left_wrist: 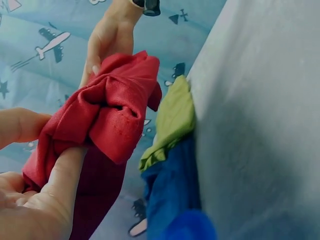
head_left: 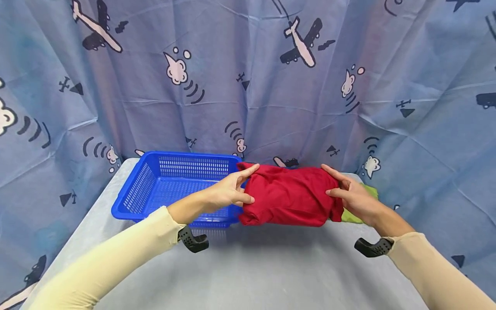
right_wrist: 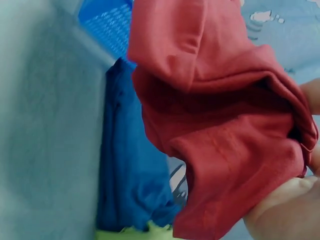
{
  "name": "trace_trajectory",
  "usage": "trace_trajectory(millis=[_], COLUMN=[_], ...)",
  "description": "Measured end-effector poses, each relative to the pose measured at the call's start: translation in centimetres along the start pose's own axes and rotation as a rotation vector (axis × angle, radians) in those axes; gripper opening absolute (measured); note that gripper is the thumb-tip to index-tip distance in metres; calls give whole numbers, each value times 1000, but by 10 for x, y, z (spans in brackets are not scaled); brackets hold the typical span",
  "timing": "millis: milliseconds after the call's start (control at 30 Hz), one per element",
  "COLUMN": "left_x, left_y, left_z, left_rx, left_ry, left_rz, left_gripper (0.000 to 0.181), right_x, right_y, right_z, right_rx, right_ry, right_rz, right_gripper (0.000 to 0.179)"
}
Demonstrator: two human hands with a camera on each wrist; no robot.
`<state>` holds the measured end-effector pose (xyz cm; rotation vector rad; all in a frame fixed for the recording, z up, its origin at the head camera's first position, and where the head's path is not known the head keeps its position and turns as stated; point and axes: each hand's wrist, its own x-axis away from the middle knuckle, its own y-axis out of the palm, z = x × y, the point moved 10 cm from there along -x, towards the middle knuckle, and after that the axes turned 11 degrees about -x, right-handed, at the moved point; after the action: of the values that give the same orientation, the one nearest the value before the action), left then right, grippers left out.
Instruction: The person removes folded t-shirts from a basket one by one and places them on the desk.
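A folded red cloth (head_left: 290,196) hangs in the air over the table, held at both ends. My left hand (head_left: 228,189) pinches its left end, thumb on the near face. At the right end my right hand (head_left: 354,196) grips it the same way. Loose folds and layers of the red cloth show at its ends in both wrist views. Below and behind it lies a blue cloth (right_wrist: 132,160), mostly hidden by the red one in the head view. Beside that is a lime-green cloth (left_wrist: 175,115), partly covered by my right hand in the head view.
A blue plastic basket (head_left: 193,165) with slotted walls stands on the left of the table, close to my left hand. The grey table surface (head_left: 248,275) stretches toward me. Behind it hangs a blue curtain (head_left: 217,86) printed with planes.
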<state>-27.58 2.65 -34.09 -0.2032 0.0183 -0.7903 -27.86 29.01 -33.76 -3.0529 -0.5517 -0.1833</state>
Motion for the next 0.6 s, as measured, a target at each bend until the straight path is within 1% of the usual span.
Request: trace_trajectory(millis=[100,200,333,467,600], left_x=[-7,-12,-17,-21,-23], left_y=[12,23,35,47,56], left_z=[-4,-9,-16,-27,-37], left_rx=[5,1,2,38,60], left_ry=[-7,-22,-37,-65,-88], left_rz=[-26,-32,-22,-12,12], left_gripper=[96,95,95,97,98], right_x=[2,7,14,19,23], right_y=[-9,-17,-25,-30,-31], right_z=[8,16,24,35,47], right_rx=[25,41,71,56,39], right_ry=[8,12,21,26,31], right_rz=[-2,-2,-15,-37,-52], right_gripper=[76,76,75,73,73])
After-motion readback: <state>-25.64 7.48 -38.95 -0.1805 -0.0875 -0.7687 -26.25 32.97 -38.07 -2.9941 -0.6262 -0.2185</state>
